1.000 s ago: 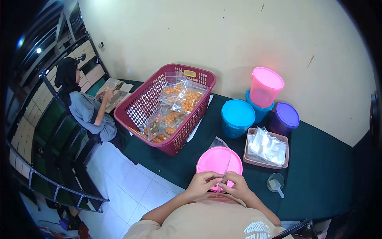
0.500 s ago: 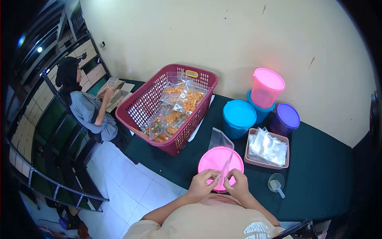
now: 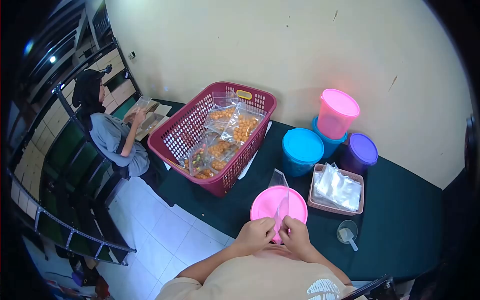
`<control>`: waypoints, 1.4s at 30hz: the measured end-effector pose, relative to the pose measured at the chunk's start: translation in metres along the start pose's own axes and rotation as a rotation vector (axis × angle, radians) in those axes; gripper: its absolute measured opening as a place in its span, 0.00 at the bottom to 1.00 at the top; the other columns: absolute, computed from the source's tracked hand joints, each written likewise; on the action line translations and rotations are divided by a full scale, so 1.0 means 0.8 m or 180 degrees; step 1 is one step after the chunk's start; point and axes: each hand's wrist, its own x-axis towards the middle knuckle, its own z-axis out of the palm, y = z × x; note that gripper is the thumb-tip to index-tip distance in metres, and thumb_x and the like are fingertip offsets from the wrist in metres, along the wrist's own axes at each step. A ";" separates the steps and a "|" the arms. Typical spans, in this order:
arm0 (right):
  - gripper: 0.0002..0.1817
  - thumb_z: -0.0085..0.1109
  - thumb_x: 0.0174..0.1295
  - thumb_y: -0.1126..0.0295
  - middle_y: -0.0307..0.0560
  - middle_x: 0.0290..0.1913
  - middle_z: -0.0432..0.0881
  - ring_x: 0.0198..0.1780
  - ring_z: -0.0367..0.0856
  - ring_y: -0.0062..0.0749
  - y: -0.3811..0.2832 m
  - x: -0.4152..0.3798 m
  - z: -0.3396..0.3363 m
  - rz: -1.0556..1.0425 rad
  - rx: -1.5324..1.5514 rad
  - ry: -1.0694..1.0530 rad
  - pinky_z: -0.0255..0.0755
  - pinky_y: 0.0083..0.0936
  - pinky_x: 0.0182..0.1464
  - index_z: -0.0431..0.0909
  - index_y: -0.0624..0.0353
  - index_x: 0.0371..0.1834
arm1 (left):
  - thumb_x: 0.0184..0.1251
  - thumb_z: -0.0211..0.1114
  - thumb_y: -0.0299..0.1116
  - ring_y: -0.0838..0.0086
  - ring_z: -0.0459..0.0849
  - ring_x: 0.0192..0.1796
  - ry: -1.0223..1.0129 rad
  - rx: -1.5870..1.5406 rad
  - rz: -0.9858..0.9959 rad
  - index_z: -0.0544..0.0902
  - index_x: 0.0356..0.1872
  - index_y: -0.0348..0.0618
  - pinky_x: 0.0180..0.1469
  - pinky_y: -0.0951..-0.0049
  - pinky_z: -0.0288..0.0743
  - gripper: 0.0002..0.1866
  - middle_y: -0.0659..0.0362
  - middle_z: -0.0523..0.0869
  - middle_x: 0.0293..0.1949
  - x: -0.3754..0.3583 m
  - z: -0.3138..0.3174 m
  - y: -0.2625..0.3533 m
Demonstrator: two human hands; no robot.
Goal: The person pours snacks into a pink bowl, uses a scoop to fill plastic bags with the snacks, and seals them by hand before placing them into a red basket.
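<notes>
My left hand [image 3: 257,234] and my right hand [image 3: 296,233] are close together, fingers curled, pinching the near end of a clear plastic bag [image 3: 283,204]. The bag stands on edge over a round pink lid [image 3: 262,206], its far part reaching past the lid's back rim. No contents show in the bag. My knuckles overlap the front of the lid in this view. To the right of my right hand is a clear cup [image 3: 354,227] with a light-handled scoop [image 3: 353,243] in it.
A maroon basket [image 3: 235,182] holds bags of orange round snacks [image 3: 245,127]. A small basket [image 3: 335,207] carries clear bags [image 3: 340,187]. Behind stand blue tubs [image 3: 303,152], a pink tub [image 3: 337,112] and a purple tub [image 3: 361,152]. Another person [image 3: 112,130] handles a packet at left.
My fingers have curled more tightly at the bag's near end, and the bag has turned more upright and edge-on. The other person's packet has shifted slightly. The whole view has moved a little.
</notes>
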 end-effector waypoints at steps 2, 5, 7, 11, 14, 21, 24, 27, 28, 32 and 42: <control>0.08 0.60 0.47 0.77 0.53 0.22 0.75 0.25 0.77 0.48 -0.005 -0.001 -0.001 -0.0089 -0.0069 -0.0037 0.69 0.40 0.28 0.69 0.60 0.26 | 0.54 0.61 0.24 0.56 0.77 0.26 -0.0027 -0.0009 0.0215 0.72 0.26 0.40 0.28 0.60 0.72 0.05 0.52 0.75 0.24 -0.006 0.006 -0.008; 0.08 0.59 0.48 0.79 0.55 0.22 0.75 0.21 0.76 0.49 0.020 -0.001 -0.007 0.0095 -0.0360 0.0582 0.68 0.37 0.25 0.68 0.60 0.26 | 0.53 0.61 0.23 0.56 0.77 0.25 0.0438 0.0234 0.0476 0.72 0.25 0.39 0.28 0.59 0.71 0.05 0.52 0.74 0.23 -0.003 -0.006 -0.005; 0.08 0.58 0.50 0.79 0.55 0.20 0.74 0.20 0.77 0.49 0.014 0.003 -0.020 0.0262 -0.0414 0.0652 0.68 0.35 0.24 0.68 0.60 0.28 | 0.53 0.62 0.22 0.56 0.76 0.24 0.0616 0.0241 0.0372 0.73 0.25 0.39 0.28 0.60 0.71 0.05 0.52 0.74 0.22 -0.008 -0.011 -0.013; 0.08 0.55 0.56 0.78 0.54 0.20 0.76 0.22 0.80 0.43 0.024 -0.001 -0.012 0.0421 -0.0123 0.0746 0.70 0.32 0.26 0.70 0.59 0.39 | 0.49 0.64 0.23 0.62 0.75 0.22 0.0701 0.0015 -0.0179 0.75 0.26 0.39 0.26 0.66 0.70 0.06 0.54 0.75 0.20 -0.014 -0.019 -0.020; 0.10 0.51 0.60 0.79 0.52 0.23 0.79 0.23 0.81 0.33 0.010 0.005 -0.018 0.1023 0.0501 0.0328 0.72 0.28 0.27 0.72 0.59 0.45 | 0.47 0.66 0.24 0.68 0.75 0.20 0.0799 -0.0135 -0.0316 0.75 0.26 0.41 0.25 0.70 0.68 0.07 0.57 0.74 0.19 -0.004 -0.037 -0.022; 0.13 0.45 0.65 0.81 0.44 0.24 0.79 0.26 0.80 0.23 -0.007 0.023 -0.024 0.0846 0.2020 -0.0337 0.74 0.22 0.30 0.72 0.61 0.51 | 0.39 0.79 0.54 0.47 0.61 0.68 0.0021 -0.0004 0.1004 0.65 0.64 0.58 0.64 0.42 0.56 0.48 0.47 0.64 0.65 0.015 -0.040 -0.021; 0.12 0.46 0.66 0.80 0.45 0.24 0.78 0.25 0.79 0.25 -0.012 0.029 -0.027 0.0959 0.2655 -0.0538 0.78 0.25 0.32 0.71 0.61 0.51 | 0.36 0.78 0.61 0.43 0.57 0.71 0.0031 0.0486 0.1474 0.64 0.67 0.66 0.66 0.33 0.51 0.51 0.45 0.61 0.69 0.030 -0.051 -0.013; 0.12 0.46 0.66 0.79 0.45 0.24 0.76 0.25 0.78 0.26 -0.014 0.033 -0.030 0.1286 0.3499 -0.0647 0.81 0.30 0.35 0.70 0.60 0.52 | 0.33 0.78 0.64 0.40 0.51 0.74 -0.0294 0.0814 0.1497 0.62 0.67 0.71 0.68 0.31 0.43 0.54 0.41 0.57 0.71 0.040 -0.064 -0.009; 0.12 0.46 0.67 0.79 0.45 0.24 0.76 0.24 0.78 0.26 -0.013 0.035 -0.030 0.1392 0.3742 -0.0753 0.82 0.32 0.36 0.70 0.60 0.52 | 0.33 0.79 0.63 0.40 0.52 0.73 -0.0414 0.0879 0.1502 0.63 0.66 0.71 0.68 0.32 0.44 0.53 0.41 0.56 0.72 0.044 -0.071 -0.001; 0.10 0.49 0.68 0.75 0.45 0.24 0.75 0.23 0.78 0.28 -0.007 0.034 -0.023 0.1374 0.3898 -0.0826 0.82 0.35 0.35 0.70 0.58 0.52 | 0.31 0.81 0.58 0.40 0.59 0.69 -0.0782 0.0931 0.1487 0.66 0.65 0.69 0.65 0.34 0.51 0.52 0.40 0.57 0.71 0.055 -0.080 0.011; 0.10 0.51 0.68 0.70 0.48 0.33 0.82 0.30 0.80 0.27 -0.004 0.021 -0.028 0.1071 0.3368 -0.0349 0.76 0.25 0.36 0.74 0.60 0.49 | 0.35 0.80 0.47 0.53 0.74 0.59 -0.0031 0.0703 0.1489 0.72 0.63 0.59 0.62 0.37 0.57 0.45 0.47 0.74 0.61 0.041 -0.080 0.003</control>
